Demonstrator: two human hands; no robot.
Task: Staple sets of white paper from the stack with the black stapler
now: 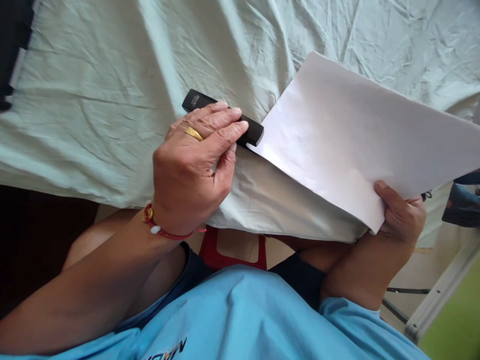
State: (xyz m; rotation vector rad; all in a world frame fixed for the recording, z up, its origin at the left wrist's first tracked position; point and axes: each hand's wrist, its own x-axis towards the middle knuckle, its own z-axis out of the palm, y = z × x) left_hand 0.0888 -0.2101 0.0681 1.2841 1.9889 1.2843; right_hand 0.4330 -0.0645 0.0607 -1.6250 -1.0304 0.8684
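My left hand, with a ring and a red bracelet, is closed around a black stapler. The stapler's front end meets the near-left corner of some white paper; whether the corner lies between its jaws I cannot tell. At the paper's near-right edge, my right hand grips it with the thumb on top and the fingers hidden underneath. The paper is tilted and slightly bowed above the cloth, and its number of sheets is unclear.
A wrinkled pale green cloth covers the surface in front of me. Some dark object stands at the far left corner. Below the cloth's near edge is a red stool. A metal frame stands at the right.
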